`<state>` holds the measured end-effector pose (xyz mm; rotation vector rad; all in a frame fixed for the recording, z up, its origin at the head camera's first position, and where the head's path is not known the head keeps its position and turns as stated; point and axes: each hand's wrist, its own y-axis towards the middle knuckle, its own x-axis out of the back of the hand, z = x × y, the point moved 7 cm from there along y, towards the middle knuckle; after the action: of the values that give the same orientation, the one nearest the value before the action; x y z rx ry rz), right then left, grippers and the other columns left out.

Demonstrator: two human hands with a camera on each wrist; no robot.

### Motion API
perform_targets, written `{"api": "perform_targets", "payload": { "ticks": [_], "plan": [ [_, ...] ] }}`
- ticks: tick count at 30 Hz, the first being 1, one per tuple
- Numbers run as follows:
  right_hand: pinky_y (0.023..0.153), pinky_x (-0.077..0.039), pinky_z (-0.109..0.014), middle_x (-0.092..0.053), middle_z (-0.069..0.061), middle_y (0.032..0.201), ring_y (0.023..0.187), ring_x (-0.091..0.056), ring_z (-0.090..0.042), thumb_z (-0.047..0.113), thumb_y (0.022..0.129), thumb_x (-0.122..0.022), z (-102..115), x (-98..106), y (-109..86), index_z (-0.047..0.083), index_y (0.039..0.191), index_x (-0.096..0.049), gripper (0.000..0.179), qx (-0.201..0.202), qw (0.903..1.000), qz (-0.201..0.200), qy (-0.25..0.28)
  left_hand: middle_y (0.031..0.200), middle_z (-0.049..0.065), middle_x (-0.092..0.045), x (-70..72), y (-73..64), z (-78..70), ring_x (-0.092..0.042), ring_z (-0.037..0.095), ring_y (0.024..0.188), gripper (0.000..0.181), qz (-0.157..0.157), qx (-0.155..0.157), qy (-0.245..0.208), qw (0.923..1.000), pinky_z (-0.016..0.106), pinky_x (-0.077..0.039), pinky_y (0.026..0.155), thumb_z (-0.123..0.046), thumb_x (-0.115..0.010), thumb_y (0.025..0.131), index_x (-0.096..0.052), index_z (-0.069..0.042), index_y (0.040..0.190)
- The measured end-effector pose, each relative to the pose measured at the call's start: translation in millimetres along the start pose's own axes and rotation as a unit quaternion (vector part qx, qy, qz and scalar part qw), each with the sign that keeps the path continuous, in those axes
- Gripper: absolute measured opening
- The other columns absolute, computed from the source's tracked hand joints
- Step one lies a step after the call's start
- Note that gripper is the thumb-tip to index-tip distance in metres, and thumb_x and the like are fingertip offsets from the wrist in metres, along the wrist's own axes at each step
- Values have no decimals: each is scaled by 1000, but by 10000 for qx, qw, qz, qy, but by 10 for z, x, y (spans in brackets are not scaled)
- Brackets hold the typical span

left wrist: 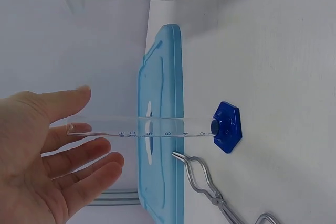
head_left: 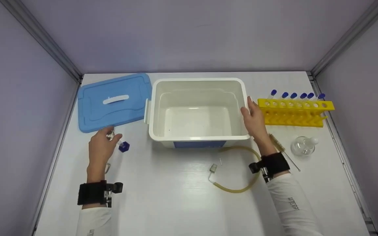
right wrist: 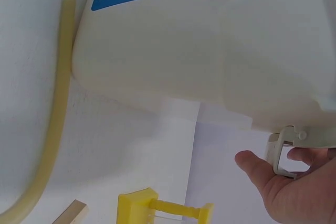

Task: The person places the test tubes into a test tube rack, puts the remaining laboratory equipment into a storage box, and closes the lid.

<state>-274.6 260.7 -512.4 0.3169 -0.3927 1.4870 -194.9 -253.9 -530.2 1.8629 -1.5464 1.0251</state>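
My left hand [head_left: 101, 146] is beside a clear graduated cylinder [left wrist: 178, 127] that stands on a blue hexagonal base [head_left: 123, 147]. In the left wrist view, its thumb and fingers are spread around the cylinder's upper end, with a gap visible. Metal crucible tongs [left wrist: 215, 199] lie next to the cylinder, largely hidden by the hand in the head view. At the right side of a white plastic bin [head_left: 197, 79] is my right hand [head_left: 255, 121]. The bin's side handle [right wrist: 278, 153] sits between its extended thumb and fingers; part of that hand is out of frame.
A blue lid [head_left: 120, 116] lies left of the bin. On the right are a yellow rack [head_left: 295, 104] with several blue-capped test tubes, a glass flask [head_left: 302, 147] and a tube brush [head_left: 276, 143]. In front, a rubber hose [head_left: 241, 190] curves to a stopper [head_left: 213, 168].
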Motion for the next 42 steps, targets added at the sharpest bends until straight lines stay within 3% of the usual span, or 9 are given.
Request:
{"api": "perform_targets", "payload": {
  "ticks": [9, 16, 20, 26, 32, 42],
  "plan": [
    [124, -24, -46, -28, -16, 163, 152, -25, -30, 19, 104, -46, -12, 2, -1, 4, 155, -26, 58, -20, 10000, 26, -93, 123, 25, -66, -61, -44, 25, -65, 40, 106, 42, 457, 440, 16, 9980, 45, -54, 84, -16, -64, 94, -60, 3, 131],
    [124, -25, -47, -29, -18, 162, 152, -27, -31, 18, 103, -47, 23, 8, 13, 2, 155, -27, 57, -5, 10000, -39, -91, 113, 24, -70, -43, -19, 86, -66, 34, 94, 32, 217, 368, 29, 9991, 27, -45, 67, -16, -61, 96, -66, 4, 120],
    [123, -27, -47, -29, -19, 162, 151, -27, -31, 18, 104, -46, 26, -5, 1, 3, 155, -26, 57, 13, 10000, 1, -63, 108, 24, -72, -30, -23, 119, -68, 33, 92, 28, -12, 318, -26, 9995, 23, -43, 64, -15, -62, 95, -68, 4, 115],
    [122, -29, -47, -31, -18, 161, 150, -30, -31, 20, 104, -46, -11, -8, -10, 4, 155, -26, 57, -15, 10000, -18, -19, 104, 22, -73, -29, -10, 64, -70, 35, 94, 26, -204, 132, -88, 9997, 31, -51, 68, -14, -61, 94, -70, 3, 111],
    [123, -26, -45, -30, -15, 162, 152, -28, -29, 21, 104, -46, -28, -11, -7, 5, 156, -26, 58, -88, 10000, -8, 45, 105, 22, -73, 53, 44, -109, -70, 37, 100, 25, -410, 33, -313, 9987, 46, -56, 81, -14, -60, 94, -70, 3, 111],
    [123, -27, -46, -29, -15, 162, 151, -28, -30, 19, 104, -46, -20, -8, -6, 4, 155, -26, 58, -55, 10000, -14, -9, 107, 21, -73, 245, 87, -404, -71, 35, 99, 30, -767, -109, -484, 9958, 46, -57, 82, -16, -60, 94, -69, 2, 116]
  ]
}}
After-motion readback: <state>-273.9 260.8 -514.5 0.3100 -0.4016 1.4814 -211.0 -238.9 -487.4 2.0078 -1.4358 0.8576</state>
